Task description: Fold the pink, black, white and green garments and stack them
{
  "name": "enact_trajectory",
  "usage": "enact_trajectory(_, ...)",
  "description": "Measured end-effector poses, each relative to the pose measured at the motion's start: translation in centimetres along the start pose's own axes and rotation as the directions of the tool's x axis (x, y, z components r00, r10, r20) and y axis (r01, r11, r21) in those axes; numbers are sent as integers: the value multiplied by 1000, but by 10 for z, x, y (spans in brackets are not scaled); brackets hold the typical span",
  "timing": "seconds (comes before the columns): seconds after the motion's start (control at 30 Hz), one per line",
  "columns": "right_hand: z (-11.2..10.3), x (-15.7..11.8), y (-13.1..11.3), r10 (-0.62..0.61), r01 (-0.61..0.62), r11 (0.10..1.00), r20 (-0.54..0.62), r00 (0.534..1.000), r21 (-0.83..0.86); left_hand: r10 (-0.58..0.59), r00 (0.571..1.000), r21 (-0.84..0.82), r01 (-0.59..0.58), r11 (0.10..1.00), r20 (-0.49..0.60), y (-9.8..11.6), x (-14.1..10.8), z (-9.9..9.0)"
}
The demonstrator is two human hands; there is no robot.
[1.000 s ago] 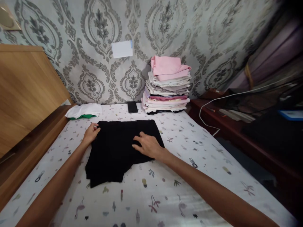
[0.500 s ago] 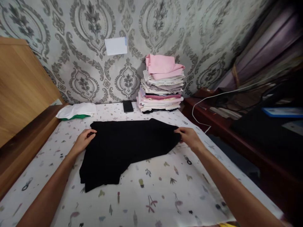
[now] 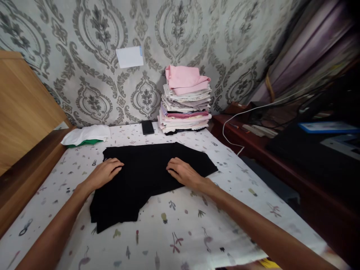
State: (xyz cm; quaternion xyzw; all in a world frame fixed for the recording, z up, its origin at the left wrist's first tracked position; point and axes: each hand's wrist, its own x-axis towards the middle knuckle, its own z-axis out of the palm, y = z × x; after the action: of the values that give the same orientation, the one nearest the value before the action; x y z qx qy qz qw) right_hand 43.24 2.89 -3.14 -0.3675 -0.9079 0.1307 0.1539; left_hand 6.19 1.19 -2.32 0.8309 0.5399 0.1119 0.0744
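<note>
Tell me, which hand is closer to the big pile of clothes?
The right hand. It is on the black cloth, in front of the pile of clothes. The left hand is on the cloth too, but farther to the left.

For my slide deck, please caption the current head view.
Left hand and right hand on a black garment spread over a patterned sheet, folded stack behind.

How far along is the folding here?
Looks done: the stack of folded clothes by the wall. In hand: the black garment, lying spread, left hand and right hand on it. Remaining, probably: folding that garment smaller; whether the white cloth awaits folding, I can't tell.
</note>
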Motion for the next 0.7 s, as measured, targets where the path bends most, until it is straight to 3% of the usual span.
enact_trajectory(0.13, 8, 6, 12, 167, -165, 978, 8, 986, -132, 55, 996, -8, -54, 999, 69, -4, 7, 8)
enact_trajectory(0.27, 3, 19, 58, 324, -298, 923, 73, 943, -241, 45, 983, 36, -52, 998, 179, -23, 30, 16)
enact_trajectory(0.33, -5, 34, 87, 361, -334, 889, 30, 932, -315, 26, 983, 77, -40, 996, 180, -32, 50, 18)
enact_trajectory(0.43, -24, 58, 129, 378, -407, 808, -154, 913, -427, -11, 997, 161, -1, 987, 78, -41, 87, 17)
enact_trajectory(0.5, -36, 69, 150, 428, -514, 742, -286, 858, -430, -94, 995, 213, 101, 972, -44, -45, 111, 13)
enact_trajectory(0.6, -43, 74, 158, 481, -631, 690, -426, 766, -355, -279, 939, 254, 325, 911, -199, -45, 134, 7)
enact_trajectory(0.63, -40, 73, 153, 460, -617, 714, -444, 769, -331, -303, 925, 263, 358, 896, -229, -43, 137, 8)
enact_trajectory(0.7, -29, 69, 136, 342, -476, 831, -411, 845, -288, -236, 939, 274, 303, 913, -250, -34, 137, 14)
